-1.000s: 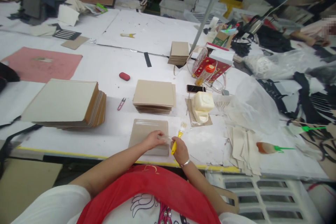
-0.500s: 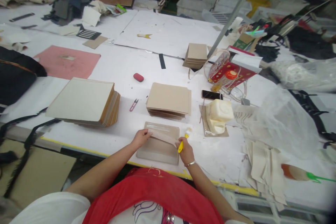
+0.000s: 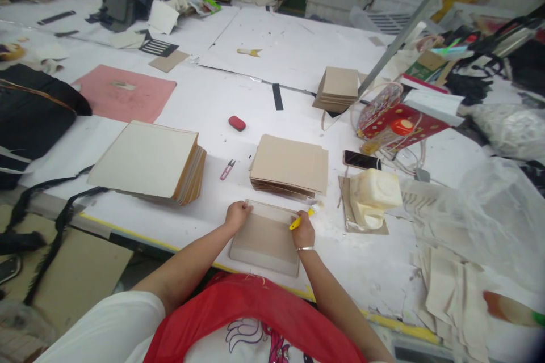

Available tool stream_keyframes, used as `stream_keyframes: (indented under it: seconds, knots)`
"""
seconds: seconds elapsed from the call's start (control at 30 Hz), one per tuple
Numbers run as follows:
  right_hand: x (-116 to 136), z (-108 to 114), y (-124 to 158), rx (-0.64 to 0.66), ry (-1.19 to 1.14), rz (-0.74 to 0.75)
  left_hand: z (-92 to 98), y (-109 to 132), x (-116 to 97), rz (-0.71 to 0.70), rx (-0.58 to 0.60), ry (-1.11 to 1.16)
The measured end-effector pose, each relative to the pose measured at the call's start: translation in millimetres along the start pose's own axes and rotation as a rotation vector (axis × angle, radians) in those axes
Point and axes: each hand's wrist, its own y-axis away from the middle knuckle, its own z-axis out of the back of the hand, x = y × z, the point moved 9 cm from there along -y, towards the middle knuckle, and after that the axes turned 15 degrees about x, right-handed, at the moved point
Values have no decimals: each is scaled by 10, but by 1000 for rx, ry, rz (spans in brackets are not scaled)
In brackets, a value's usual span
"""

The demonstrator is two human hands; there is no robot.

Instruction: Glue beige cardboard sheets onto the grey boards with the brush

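A flat beige panel [image 3: 264,249] lies near the table's front edge, between my hands. Along its far edge runs a thin beige strip [image 3: 272,210]. My left hand [image 3: 238,215] pinches the strip's left end at the panel's far left corner. At the far right corner my right hand [image 3: 304,232] is closed around a yellow-handled brush [image 3: 301,220], its fingers also touching the strip's end. Just beyond the panel stands a stack of beige boards [image 3: 286,163]. A cut-open cream plastic container [image 3: 380,188] tilts on a board to the right.
Larger boards [image 3: 145,157] are stacked on the left. Pink-handled thread snips [image 3: 227,169] and a red oval case [image 3: 237,123] lie beyond the panel. A phone [image 3: 361,160] lies near a red bag [image 3: 404,119]. Beige strips [image 3: 455,295] hang over the front edge at right.
The strip, held raised across the panel before, now lies at its far edge. Both hands have moved away from me with it. The view has shifted slightly left.
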Motion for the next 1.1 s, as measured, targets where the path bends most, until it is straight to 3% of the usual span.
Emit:
stream_keyframes:
  seconds: [0.83,1.0,1.1]
  knots:
    - [86,14,-47,-60,83,7,42,84,-26,62,-51,-82]
    - [56,177,0,-88,175,-69,269,259,13,94,-152,-109]
    - [-20,298,122,-115,179,-49,590,619,-123,-140,-272,-137]
